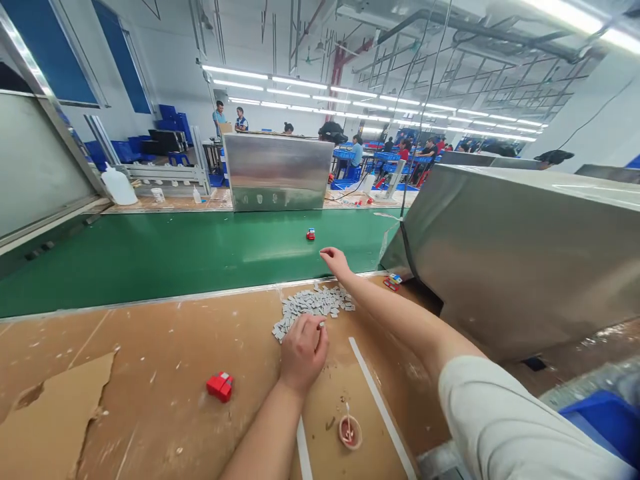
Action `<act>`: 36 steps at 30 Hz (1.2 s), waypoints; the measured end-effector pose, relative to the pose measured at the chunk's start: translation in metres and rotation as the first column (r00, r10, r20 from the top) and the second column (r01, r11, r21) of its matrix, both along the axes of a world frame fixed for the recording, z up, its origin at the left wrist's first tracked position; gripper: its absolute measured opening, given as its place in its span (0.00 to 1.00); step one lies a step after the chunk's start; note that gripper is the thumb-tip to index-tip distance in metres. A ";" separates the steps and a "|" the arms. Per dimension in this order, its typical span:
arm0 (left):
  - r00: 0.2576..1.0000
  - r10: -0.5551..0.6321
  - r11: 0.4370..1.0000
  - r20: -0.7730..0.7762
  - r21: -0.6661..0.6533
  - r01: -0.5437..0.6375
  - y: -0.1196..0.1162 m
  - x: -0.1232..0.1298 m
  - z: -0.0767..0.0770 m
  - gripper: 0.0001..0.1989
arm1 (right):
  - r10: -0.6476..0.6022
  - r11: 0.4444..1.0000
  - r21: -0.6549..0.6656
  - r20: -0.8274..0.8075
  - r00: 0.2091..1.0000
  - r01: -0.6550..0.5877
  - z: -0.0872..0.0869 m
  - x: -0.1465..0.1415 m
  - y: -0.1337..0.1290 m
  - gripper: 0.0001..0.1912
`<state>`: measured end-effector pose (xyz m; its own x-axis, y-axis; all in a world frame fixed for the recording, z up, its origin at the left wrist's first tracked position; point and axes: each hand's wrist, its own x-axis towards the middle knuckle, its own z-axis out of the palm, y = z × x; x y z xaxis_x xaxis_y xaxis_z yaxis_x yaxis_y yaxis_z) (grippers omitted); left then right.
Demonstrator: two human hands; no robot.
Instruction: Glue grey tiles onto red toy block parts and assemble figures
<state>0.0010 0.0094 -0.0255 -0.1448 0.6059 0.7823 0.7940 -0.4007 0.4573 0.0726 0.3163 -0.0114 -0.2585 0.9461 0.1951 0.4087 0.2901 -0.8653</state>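
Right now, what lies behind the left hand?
Beyond the left hand, a loose pile of small grey pieces shows; whatever the hand itself covers cannot be seen.

The right arm (pixel 400 312) stretches far, its bare right hand (pixel 335 261) bent inward; the nearer left hand (pixel 302 350) curls, thumb beside forefinger.

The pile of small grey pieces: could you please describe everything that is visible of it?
The pile of small grey pieces lies loose on the brown tabletop, near its border with the green surface. The pieces look flat, roughly rectangular and perhaps plastic, overlapping at many angles, with some scattered at the edges. The left hand hides part of its near side; I cannot tell whether they touch.
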 end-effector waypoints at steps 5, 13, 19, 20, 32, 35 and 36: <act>0.999 -0.030 1.000 -0.025 0.005 0.031 0.000 -0.002 0.000 0.10 | 0.232 0.973 0.036 -0.096 0.968 -0.230 -0.011 0.075 -0.125 0.26; 0.976 0.047 0.996 -0.214 -0.068 -0.063 -0.017 -0.001 0.023 0.12 | 0.551 0.834 0.036 -0.086 0.830 -0.550 -0.026 0.123 -0.255 0.37; 0.790 0.363 0.712 -0.494 -0.400 -0.577 -0.090 -0.057 0.039 0.21 | 0.742 0.659 0.136 0.045 0.669 -0.740 -0.023 0.127 -0.252 0.34; 0.748 0.395 0.628 -0.533 -0.437 -0.643 -0.105 -0.072 0.036 0.22 | 0.754 0.645 0.131 0.051 0.654 -0.753 -0.023 0.126 -0.251 0.33; 0.786 0.143 0.818 0.602 -0.519 0.249 -0.092 -0.064 0.029 0.34 | 0.894 0.377 0.181 0.186 0.408 -0.909 -0.013 0.121 -0.255 0.25; 0.606 0.030 0.807 0.795 -0.378 0.455 -0.061 -0.031 0.026 0.36 | 0.916 0.360 0.189 0.112 0.384 -0.914 -0.013 0.121 -0.254 0.25; 0.563 0.011 0.796 0.826 -0.349 0.496 -0.053 -0.024 0.024 0.36 | 0.922 0.358 0.192 0.085 0.379 -0.914 -0.014 0.121 -0.253 0.25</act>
